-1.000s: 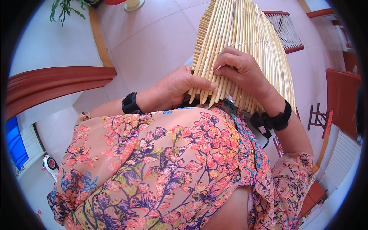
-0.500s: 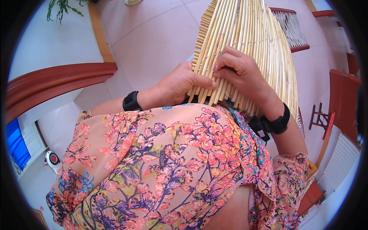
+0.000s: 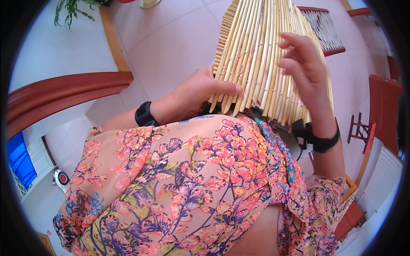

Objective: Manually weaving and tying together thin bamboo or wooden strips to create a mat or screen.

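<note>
And here's the left hand (image 3: 204, 88), clamped on the near left corner of the pale stalk mat (image 3: 252, 55), thumb across the top, fingers out of sight, apparently to keep those ends steady. The mat fans away from the floral top (image 3: 188, 170), perhaps so its stitching faces up. Over its right side, the right hand (image 3: 305, 70), blurred, fingers loosely parted, shows nothing held.
</note>
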### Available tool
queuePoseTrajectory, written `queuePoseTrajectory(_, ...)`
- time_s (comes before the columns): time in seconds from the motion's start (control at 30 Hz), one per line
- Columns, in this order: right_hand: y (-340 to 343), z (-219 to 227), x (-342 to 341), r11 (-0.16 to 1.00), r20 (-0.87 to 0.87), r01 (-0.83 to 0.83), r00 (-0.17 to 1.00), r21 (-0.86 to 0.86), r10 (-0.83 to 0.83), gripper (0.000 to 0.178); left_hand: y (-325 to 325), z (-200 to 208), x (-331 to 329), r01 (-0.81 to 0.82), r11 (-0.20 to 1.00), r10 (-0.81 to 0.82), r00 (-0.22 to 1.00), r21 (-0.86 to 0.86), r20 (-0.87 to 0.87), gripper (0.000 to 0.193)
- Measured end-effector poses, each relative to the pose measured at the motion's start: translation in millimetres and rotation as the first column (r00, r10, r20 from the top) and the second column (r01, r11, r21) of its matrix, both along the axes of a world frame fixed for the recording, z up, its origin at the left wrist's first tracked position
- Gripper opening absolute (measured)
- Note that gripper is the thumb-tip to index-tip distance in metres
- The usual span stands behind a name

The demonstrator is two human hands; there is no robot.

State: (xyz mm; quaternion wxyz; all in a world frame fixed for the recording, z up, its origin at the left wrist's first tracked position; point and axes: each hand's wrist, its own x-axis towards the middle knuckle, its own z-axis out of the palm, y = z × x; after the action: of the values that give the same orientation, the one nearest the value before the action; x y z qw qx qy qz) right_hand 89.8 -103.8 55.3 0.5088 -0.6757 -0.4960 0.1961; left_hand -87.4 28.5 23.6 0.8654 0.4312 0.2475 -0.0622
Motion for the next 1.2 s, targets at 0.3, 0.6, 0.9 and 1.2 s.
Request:
queuePoseTrajectory(0.3, -126, 20, -22, 0.803, -0.468, -0.449, 0.849, -0.392, 0.246, 0.015, 16, -11, 16, -0.015, 0.993, 0.028, 0.994, 0.118, -0.110, 0.030)
queuePoseTrajectory(0.6, -141, -53, -60, 0.880, -0.573, 0.273, 0.677, -0.388, -0.462, 0.033, -36, 7, 76, 0.296, 0.955, -0.296, 0.954, 0.010, 0.040, 0.024)
queuePoseTrajectory(0.9, -116, -112, -26, 0.856, -0.916, 0.518, 0.341, -0.005, -0.212, 0.023, -71, -23, 135, 0.234, 0.971, -0.237, 0.958, -0.042, -0.158, 0.026)
queuePoseTrajectory(1.2, -87, -114, -40, 0.750, -0.965, 0.659, 0.225, 0.048, -0.135, 0.013, -76, -25, 130, 0.469, 0.883, -0.468, 0.873, -0.021, -0.136, 0.037)
